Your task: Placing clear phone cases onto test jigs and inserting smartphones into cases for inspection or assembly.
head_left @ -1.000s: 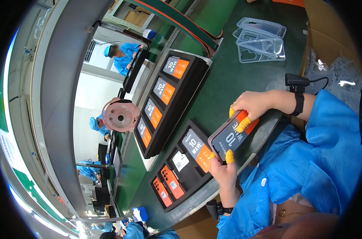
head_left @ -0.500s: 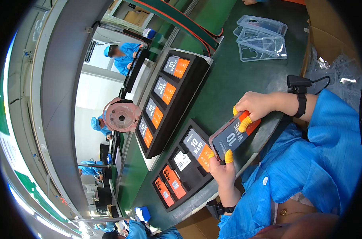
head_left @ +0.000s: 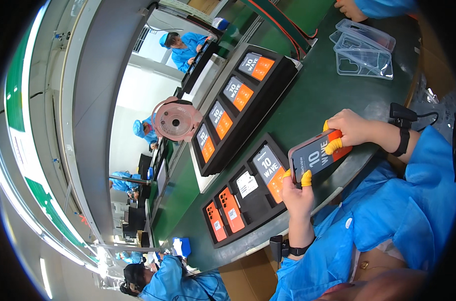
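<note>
A smartphone [head_left: 312, 158], its front covered by a printed dark and orange film, is held tilted between my two hands. My left hand [head_left: 298, 196] pinches its near-left end, with yellow finger cots on the thumb and a fingertip. At the other end, my right hand [head_left: 349, 130] grips the orange part with yellow-cotted fingers. Just left of the phone lies a black tray [head_left: 262, 199]. In it rest a face-up phone with the same film [head_left: 269, 170], two orange-backed phones [head_left: 231, 208] bearing white labels, and a white label [head_left: 246, 184] in a dark slot.
A larger black tray [head_left: 258, 95] with several film-covered phones stands farther off, beside a pink fan [head_left: 175, 122]. Clear phone cases [head_left: 363, 52] are piled at the upper right, near another person's hand [head_left: 351, 9]. Other people in blue sit along the line.
My view has swung, so the trays and cases appear farther right and higher. Both hands keep hold of the smartphone. More of the other person's hand and sleeve shows at the top right.
</note>
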